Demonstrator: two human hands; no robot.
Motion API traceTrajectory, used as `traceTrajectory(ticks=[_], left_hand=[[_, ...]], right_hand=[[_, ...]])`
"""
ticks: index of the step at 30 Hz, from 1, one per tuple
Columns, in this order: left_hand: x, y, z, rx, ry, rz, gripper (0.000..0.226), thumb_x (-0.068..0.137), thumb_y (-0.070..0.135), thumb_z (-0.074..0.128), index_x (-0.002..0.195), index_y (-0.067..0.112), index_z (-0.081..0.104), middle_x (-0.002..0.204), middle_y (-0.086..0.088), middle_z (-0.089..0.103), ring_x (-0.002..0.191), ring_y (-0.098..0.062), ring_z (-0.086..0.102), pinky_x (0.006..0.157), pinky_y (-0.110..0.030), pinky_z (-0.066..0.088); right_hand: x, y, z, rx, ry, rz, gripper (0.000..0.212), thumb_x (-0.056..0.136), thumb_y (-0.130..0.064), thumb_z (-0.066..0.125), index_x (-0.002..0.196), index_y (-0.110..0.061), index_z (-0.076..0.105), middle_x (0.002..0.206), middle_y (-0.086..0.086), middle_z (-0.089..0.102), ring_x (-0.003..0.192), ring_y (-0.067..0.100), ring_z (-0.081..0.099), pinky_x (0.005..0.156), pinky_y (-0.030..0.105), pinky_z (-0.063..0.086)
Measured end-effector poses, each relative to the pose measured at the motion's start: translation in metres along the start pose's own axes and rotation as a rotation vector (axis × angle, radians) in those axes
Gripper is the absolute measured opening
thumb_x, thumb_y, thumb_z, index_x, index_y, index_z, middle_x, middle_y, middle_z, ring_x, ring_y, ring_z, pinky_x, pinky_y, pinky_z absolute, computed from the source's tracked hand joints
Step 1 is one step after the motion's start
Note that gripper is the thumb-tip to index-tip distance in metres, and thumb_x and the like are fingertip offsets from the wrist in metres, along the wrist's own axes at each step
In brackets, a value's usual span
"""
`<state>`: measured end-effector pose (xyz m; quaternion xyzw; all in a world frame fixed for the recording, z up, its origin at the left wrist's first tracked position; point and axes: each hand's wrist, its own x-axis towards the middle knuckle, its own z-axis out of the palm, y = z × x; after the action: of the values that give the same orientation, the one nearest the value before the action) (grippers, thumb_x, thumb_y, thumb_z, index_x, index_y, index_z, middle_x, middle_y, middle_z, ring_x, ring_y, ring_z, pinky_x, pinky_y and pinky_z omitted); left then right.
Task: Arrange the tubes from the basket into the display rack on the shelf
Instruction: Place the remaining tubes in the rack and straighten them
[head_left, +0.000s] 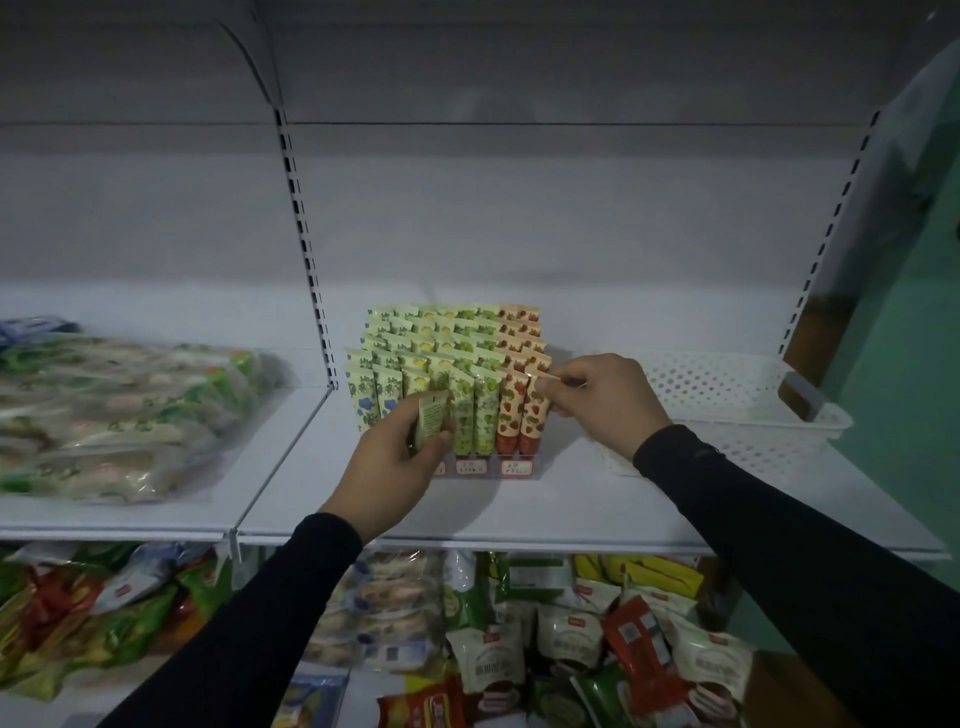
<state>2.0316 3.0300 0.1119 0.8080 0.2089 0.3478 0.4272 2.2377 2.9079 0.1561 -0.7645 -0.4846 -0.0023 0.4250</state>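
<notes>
Green tube (432, 419): gripped in left hand (400, 457), before rack front.
Display rack (488, 467): mid-shelf (571, 509), rows filled with tubes.
Right hand (597, 400): pinching top of front strawberry tube (535, 415).
Basket (727, 410): white, toward shelf's right edge.

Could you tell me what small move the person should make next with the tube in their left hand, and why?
Probably slot the pale green printed tube, gripped by the left hand, into the clear tiered display rack, likely a green column. The right hand pinches a red strawberry-print tube there, and the white perforated plastic basket looks empty.
</notes>
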Motion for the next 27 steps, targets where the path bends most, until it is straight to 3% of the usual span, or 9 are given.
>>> traceTrajectory(ticks=[2,5,9,11,13,15,18,22,27], left_hand=[[0.002,-0.002,0.004,0.084,0.005,0.029,0.037,0.099,0.022,0.054,0.134,0.03,0.049,0.097,0.007,0.068,0.076,-0.007,0.063,0.064,-0.031,0.052],[0.003,-0.003,0.01,0.163,0.022,0.048,0.051,0.099,0.028,0.053,0.146,0.034,0.035,0.106,-0.012,0.067,0.087,-0.023,0.065,0.073,-0.038,0.056],[0.006,0.006,0.014,0.285,0.019,0.109,0.063,0.099,0.028,0.054,0.153,0.034,0.022,0.068,0.009,0.056,0.057,-0.011,0.06,0.056,-0.02,0.042],[0.011,0.01,0.013,0.339,0.032,0.144,0.063,0.099,0.028,0.055,0.153,0.031,0.024,0.065,0.009,0.053,0.056,-0.007,0.057,0.054,-0.013,0.038],[0.014,0.012,0.013,0.35,0.036,0.161,0.06,0.098,0.028,0.055,0.152,0.029,0.028,0.09,0.0,0.067,0.077,-0.012,0.063,0.067,-0.018,0.05],[0.015,0.012,0.013,0.343,0.046,0.156,0.058,0.098,0.029,0.055,0.15,0.028,0.032,0.113,-0.002,0.067,0.092,-0.017,0.064,0.077,-0.029,0.056],[0.011,0.008,0.017,0.318,0.081,0.123,0.051,0.098,0.027,0.056,0.146,0.026,0.038,0.097,0.008,0.066,0.073,-0.003,0.063,0.061,-0.014,0.05],[0.004,-0.002,0.02,0.338,0.082,0.106,0.054,0.098,0.029,0.056,0.148,0.025,0.034,0.099,0.002,0.067,0.07,-0.011,0.061,0.068,-0.033,0.056],[0.007,-0.005,0.024,0.407,0.103,0.089,0.04,0.099,0.028,0.054,0.135,0.014,0.046,0.089,-0.006,0.065,0.059,-0.008,0.051,0.057,-0.022,0.041]], right_hand=[[0.0,-0.001,0.0,0.007,0.024,-0.004,0.018,0.087,-0.031,0.07,0.083,-0.015,0.077,0.075,-0.006,0.072,0.072,0.008,0.067,0.074,0.028,0.055],[-0.001,-0.001,0.001,-0.016,0.024,-0.003,0.021,0.089,-0.032,0.068,0.084,-0.014,0.077,0.076,-0.005,0.072,0.073,0.01,0.068,0.074,0.029,0.054],[-0.002,-0.002,0.0,-0.03,0.008,-0.014,0.026,0.092,-0.032,0.063,0.082,-0.013,0.076,0.074,-0.002,0.073,0.072,0.013,0.068,0.077,0.034,0.055],[-0.002,-0.002,0.0,-0.033,0.002,-0.02,0.026,0.093,-0.031,0.061,0.083,-0.012,0.076,0.074,-0.003,0.073,0.072,0.012,0.069,0.078,0.035,0.055],[-0.002,-0.002,0.0,-0.045,0.002,-0.033,0.026,0.093,-0.031,0.061,0.083,-0.012,0.076,0.075,-0.003,0.073,0.073,0.013,0.068,0.078,0.036,0.055],[-0.002,-0.002,0.0,-0.062,0.005,-0.048,0.026,0.093,-0.031,0.062,0.083,-0.011,0.077,0.076,-0.002,0.073,0.073,0.013,0.068,0.078,0.037,0.055],[-0.002,-0.003,0.0,-0.076,0.008,-0.06,0.027,0.093,-0.031,0.062,0.082,-0.01,0.077,0.076,0.0,0.073,0.072,0.014,0.067,0.077,0.035,0.054],[-0.002,-0.003,0.0,-0.063,0.011,-0.061,0.028,0.093,-0.03,0.062,0.082,-0.009,0.076,0.076,0.0,0.073,0.072,0.015,0.067,0.077,0.034,0.054],[0.0,-0.001,0.001,-0.059,0.007,-0.062,0.027,0.093,-0.029,0.062,0.084,-0.009,0.077,0.079,0.0,0.073,0.074,0.013,0.068,0.078,0.036,0.055]])
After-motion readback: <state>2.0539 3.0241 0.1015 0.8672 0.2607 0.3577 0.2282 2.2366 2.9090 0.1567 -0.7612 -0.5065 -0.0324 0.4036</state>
